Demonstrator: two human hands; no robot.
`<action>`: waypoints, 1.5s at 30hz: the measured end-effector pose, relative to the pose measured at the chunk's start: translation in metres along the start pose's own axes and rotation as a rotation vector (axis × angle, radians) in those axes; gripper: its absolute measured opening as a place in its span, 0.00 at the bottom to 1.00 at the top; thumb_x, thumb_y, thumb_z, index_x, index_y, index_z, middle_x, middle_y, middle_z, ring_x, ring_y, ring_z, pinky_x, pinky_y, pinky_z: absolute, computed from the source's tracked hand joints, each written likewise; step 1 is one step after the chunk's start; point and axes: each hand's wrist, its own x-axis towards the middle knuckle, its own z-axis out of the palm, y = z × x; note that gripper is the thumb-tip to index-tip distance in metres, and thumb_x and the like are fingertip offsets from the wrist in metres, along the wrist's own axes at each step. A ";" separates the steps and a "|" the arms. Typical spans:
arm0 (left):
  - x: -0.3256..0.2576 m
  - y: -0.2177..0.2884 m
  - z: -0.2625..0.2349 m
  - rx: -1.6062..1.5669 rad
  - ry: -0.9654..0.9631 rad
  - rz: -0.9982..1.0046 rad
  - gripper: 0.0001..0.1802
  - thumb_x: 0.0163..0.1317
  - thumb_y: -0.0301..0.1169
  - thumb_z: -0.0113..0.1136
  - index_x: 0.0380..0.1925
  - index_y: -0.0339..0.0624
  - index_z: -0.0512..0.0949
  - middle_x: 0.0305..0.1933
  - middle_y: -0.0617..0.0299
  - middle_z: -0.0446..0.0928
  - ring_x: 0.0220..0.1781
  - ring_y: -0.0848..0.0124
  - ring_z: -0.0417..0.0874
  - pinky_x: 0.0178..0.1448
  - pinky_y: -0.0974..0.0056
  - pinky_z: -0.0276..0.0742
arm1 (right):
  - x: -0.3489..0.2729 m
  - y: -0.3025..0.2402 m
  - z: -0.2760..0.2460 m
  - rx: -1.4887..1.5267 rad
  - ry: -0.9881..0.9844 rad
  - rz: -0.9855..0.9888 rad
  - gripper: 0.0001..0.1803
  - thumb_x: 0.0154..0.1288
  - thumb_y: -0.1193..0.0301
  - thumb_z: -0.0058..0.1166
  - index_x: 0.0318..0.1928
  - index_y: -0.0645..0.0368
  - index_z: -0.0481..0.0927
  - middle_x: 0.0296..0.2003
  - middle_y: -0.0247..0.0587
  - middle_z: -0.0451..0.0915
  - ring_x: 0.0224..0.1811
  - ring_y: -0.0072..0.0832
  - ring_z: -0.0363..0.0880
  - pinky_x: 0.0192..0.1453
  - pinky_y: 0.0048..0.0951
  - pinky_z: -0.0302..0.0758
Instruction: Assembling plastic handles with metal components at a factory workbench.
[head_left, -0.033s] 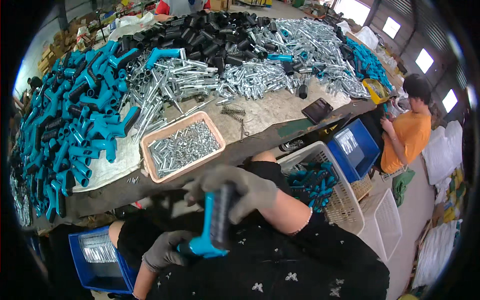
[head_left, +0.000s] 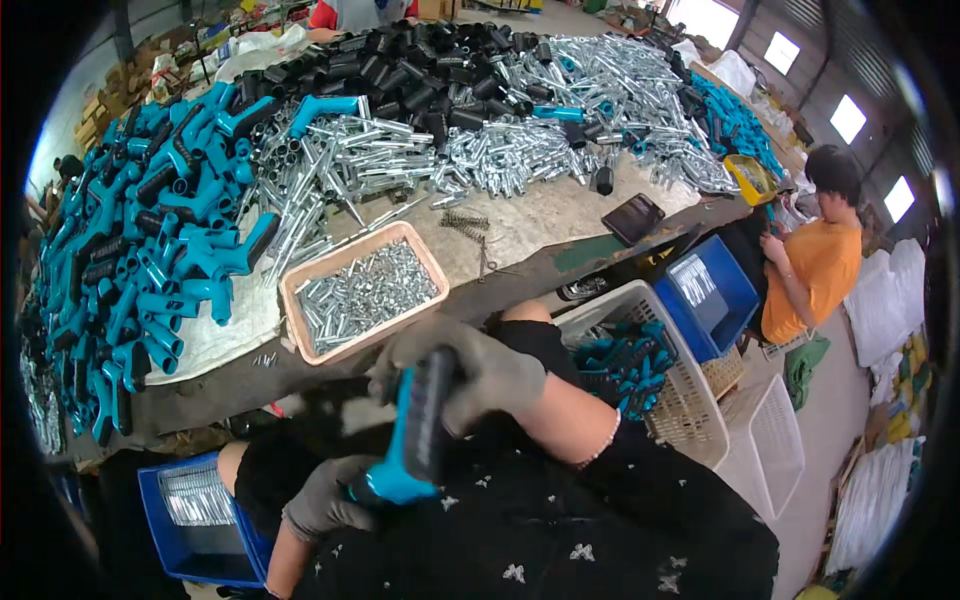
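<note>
A teal and black tool handle [head_left: 415, 440] is held over my lap, its black ribbed grip tilted upward. My left hand [head_left: 335, 497], in a grey glove, is closed round its lower teal end. My right hand [head_left: 485, 375], gloved too, curls round the upper part of the grip; some of its fingers are blurred. Just beyond the hands, at the table's front edge, stands a pale orange tray [head_left: 440, 282] of small metal pins. Whether anything small is between my right fingers I cannot make out.
Teal handles [head_left: 150, 240] heap at the left, with metal rods [head_left: 340, 165] and black sleeves [head_left: 400, 75] behind. A white crate [head_left: 700, 425] of handles and a blue bin [head_left: 725, 310] stand right, another blue bin [head_left: 210, 545] lower left. A person [head_left: 815, 255] in orange sits right.
The tool handle and my right hand have shifted slightly left and upward. Both hands keep hold of it.
</note>
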 end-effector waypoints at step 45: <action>-0.026 -0.065 0.019 -0.631 0.736 0.311 0.30 0.67 0.49 0.62 0.63 0.44 0.70 0.56 0.60 0.77 0.56 0.62 0.79 0.64 0.56 0.76 | 0.005 0.112 0.058 -0.729 0.096 0.061 0.17 0.73 0.60 0.54 0.53 0.58 0.79 0.39 0.49 0.81 0.47 0.46 0.80 0.54 0.41 0.75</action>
